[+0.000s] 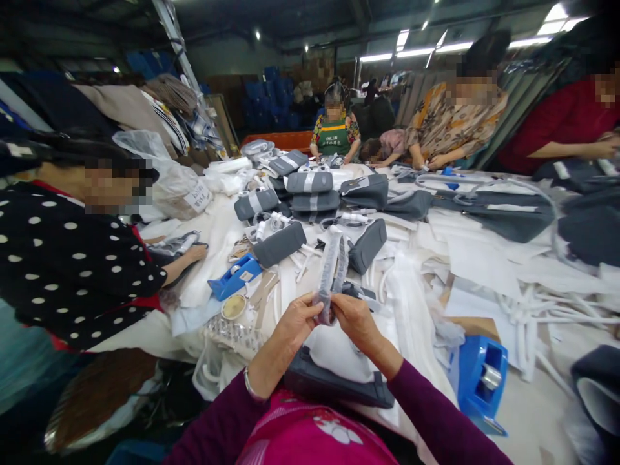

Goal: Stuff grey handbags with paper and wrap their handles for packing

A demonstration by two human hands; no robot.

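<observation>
Between both hands is a grey bag strap [327, 265] in clear plastic wrap, its loop rising away from me. My left hand [304, 312] pinches the strap's near end between thumb and fingers. On its other side, my right hand [353, 318] has its fingers closed on the same strap. Just below my hands lies a dark grey handbag [310, 378] near my lap, with white wrapping [341, 354] covering much of it. Whatever sits under my fingertips is hidden.
Blue tape dispensers stand left [236, 276] and right [482, 381]. Several dark handbags [312, 183] are piled ahead. White paper sheets [477, 261] and white foam tubes [527, 323] litter the right side. A person in polka dots [72, 258] works at left; others sit across the table.
</observation>
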